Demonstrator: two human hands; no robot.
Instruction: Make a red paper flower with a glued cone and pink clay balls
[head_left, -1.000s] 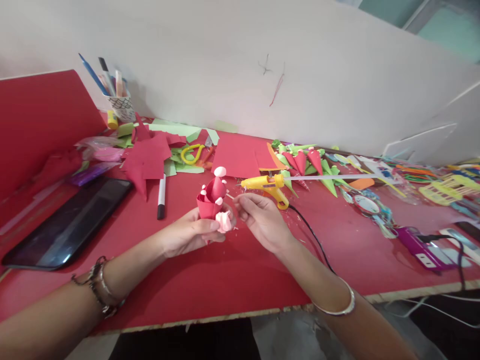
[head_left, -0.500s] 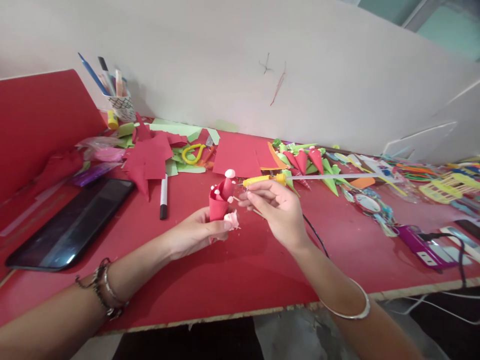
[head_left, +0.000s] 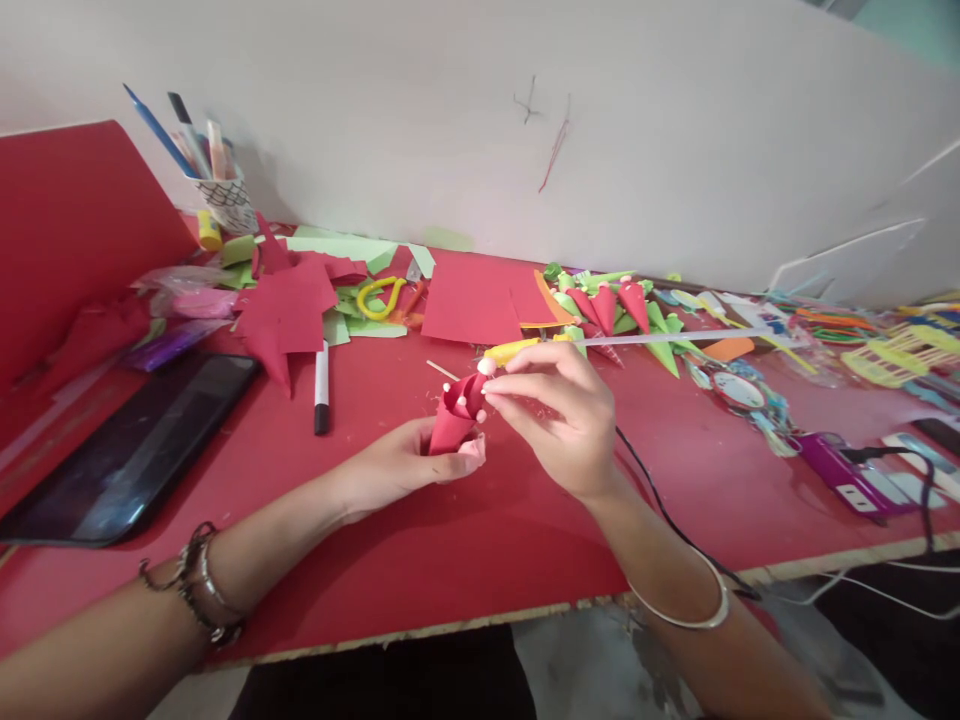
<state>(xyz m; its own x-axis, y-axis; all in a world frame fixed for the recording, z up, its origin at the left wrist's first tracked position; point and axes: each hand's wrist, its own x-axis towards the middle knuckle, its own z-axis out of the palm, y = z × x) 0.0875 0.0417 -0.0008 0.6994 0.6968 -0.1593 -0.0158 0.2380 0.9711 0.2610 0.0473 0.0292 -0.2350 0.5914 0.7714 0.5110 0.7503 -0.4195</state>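
Note:
My left hand (head_left: 409, 458) is closed around a small red paper cone (head_left: 451, 425), tilted to the right, with little pale balls along its rim. A torn pale pink lump (head_left: 473, 448) is pressed between the left thumb and the cone. My right hand (head_left: 559, 410) pinches at the cone's upper right rim, thumb and fingertips together beside a larger pale ball (head_left: 487, 367). What lies between those fingertips is too small to make out. Just behind the right hand is a yellow glue gun (head_left: 511, 351) with a long translucent glue stick (head_left: 667, 338) in it.
A dark phone (head_left: 135, 450) and a white marker (head_left: 322, 390) lie at left. Red paper sheets (head_left: 472, 300), green scraps and several small red cones (head_left: 632, 303) line the wall. A purple power strip (head_left: 844, 478) with cables sits right. A thin stick (head_left: 442, 370) lies behind the cone.
The cone has tilted and moved slightly right in my left hand. My right fingertips have come in to its rim; the thin stick seen at them before is no longer visible there.

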